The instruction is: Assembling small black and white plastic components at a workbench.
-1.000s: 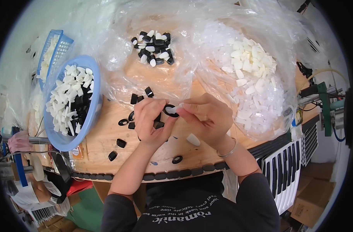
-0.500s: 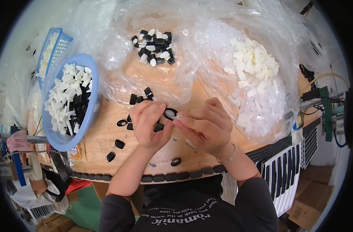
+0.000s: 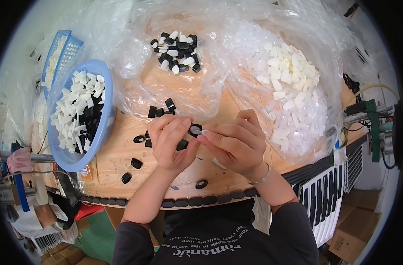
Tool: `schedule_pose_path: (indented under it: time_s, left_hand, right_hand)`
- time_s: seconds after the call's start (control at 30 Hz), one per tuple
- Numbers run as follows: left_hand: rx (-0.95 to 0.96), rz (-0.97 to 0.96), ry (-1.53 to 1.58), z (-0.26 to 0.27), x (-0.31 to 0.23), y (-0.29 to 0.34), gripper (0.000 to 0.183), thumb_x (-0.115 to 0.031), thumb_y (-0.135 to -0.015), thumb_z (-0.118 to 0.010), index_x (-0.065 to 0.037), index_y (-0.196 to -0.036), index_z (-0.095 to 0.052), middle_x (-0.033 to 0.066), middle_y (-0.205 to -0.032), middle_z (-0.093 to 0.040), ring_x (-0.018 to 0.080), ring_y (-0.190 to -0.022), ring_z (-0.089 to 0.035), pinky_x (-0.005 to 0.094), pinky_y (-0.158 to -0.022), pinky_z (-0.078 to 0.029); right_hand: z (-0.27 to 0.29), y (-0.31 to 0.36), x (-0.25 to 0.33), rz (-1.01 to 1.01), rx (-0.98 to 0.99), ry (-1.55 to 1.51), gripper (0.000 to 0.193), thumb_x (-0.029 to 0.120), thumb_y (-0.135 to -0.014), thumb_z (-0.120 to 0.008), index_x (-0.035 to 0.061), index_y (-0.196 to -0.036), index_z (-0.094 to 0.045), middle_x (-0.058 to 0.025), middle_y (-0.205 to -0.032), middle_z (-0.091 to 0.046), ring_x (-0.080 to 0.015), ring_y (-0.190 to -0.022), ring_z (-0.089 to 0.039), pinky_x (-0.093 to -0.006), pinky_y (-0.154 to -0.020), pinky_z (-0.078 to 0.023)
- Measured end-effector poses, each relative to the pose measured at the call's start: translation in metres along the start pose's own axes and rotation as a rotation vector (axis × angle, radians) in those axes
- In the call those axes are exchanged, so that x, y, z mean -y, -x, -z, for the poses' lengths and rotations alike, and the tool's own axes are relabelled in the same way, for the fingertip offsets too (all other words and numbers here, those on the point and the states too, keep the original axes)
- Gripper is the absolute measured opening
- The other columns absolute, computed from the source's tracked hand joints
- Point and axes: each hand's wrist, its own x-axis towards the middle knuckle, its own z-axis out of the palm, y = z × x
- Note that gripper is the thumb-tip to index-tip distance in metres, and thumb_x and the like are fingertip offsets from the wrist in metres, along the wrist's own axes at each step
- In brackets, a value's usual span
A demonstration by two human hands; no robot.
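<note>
Between my hands, above the middle of the wooden table, is a black oval ring (image 3: 194,127). My left hand (image 3: 171,142) pinches it by its left side. A small translucent white piece (image 3: 202,132) sits at the ring's opening, its right end between the thumb and finger of my right hand (image 3: 234,142). How far the piece goes into the ring I cannot tell. Around my left hand lie several loose black oval parts (image 3: 170,104). A white piece (image 3: 218,163) lies partly hidden under my right hand, and another black ring (image 3: 201,184) is near the table's front edge.
At left stands a blue basin (image 3: 105,128) of white and black parts, with a blue basket (image 3: 73,52) behind it. Mixed black and white parts (image 3: 177,52) lie on plastic film at the back. White pieces (image 3: 294,66) are heaped on plastic at right. Black pads (image 3: 181,203) line the front edge.
Both hands stay almost in place, still holding the ring and the translucent piece. The view has shifted very slightly; nothing has been picked up or let go.
</note>
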Motion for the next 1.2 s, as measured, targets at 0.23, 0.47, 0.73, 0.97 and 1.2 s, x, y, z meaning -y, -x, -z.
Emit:
schedule_pose_path:
  time_s: [0.23,0.47,0.73,0.97,1.2]
  left_hand:
    - [-0.008,-0.013,-0.003,0.002,-0.001,-0.002,0.048,-0.004,-0.062,-0.08,-0.003,-0.107,-0.063,0.0094,-0.097,-0.07,0.027,-0.087,-0.059,0.036,-0.079,-0.04]
    - [-0.007,-0.018,-0.024,0.004,-0.001,-0.002,0.048,-0.003,-0.062,-0.077,-0.004,-0.108,-0.063,0.0085,-0.098,-0.07,0.0269,-0.088,-0.059,0.037,-0.079,-0.04]
    - [-0.009,-0.03,-0.054,0.004,-0.003,-0.002,0.049,-0.004,-0.064,-0.077,-0.005,-0.11,-0.062,0.0072,-0.099,-0.07,0.027,-0.089,-0.058,0.0373,-0.08,-0.04]
    - [-0.015,-0.043,0.036,0.001,-0.002,-0.004,0.05,-0.001,-0.065,-0.078,-0.002,-0.111,-0.061,0.0115,-0.097,-0.069,0.0278,-0.086,-0.061,0.0363,-0.075,-0.043]
    - [0.035,-0.05,0.063,0.004,-0.004,-0.007,0.051,0.001,-0.065,-0.077,-0.001,-0.112,-0.059,0.0122,-0.096,-0.068,0.0274,-0.083,-0.062,0.0367,-0.074,-0.043]
  right_hand:
    - [0.002,-0.003,0.002,0.028,0.0,0.117,0.026,0.01,-0.068,-0.084,0.013,-0.084,-0.064,0.0001,-0.085,-0.071,-0.0119,-0.059,-0.057,-0.0295,-0.064,-0.036]
    - [0.0,0.0,0.006,0.037,0.007,0.084,0.025,0.012,-0.068,-0.084,0.0148,-0.083,-0.064,0.0013,-0.082,-0.07,-0.0116,-0.057,-0.057,-0.0293,-0.064,-0.035]
    - [0.001,-0.001,0.006,0.016,-0.008,0.06,0.025,0.011,-0.067,-0.085,0.0139,-0.079,-0.063,0.0009,-0.079,-0.069,-0.0119,-0.054,-0.055,-0.0297,-0.063,-0.035]
    - [0.006,-0.004,0.006,0.011,0.013,0.09,0.026,0.01,-0.066,-0.085,0.0138,-0.081,-0.064,0.0013,-0.082,-0.069,-0.0115,-0.057,-0.056,-0.0306,-0.065,-0.035]
    - [0.009,-0.003,0.007,0.027,0.017,0.174,0.027,0.011,-0.067,-0.085,0.0143,-0.084,-0.064,0.0017,-0.085,-0.069,-0.0117,-0.057,-0.053,-0.0313,-0.066,-0.035]
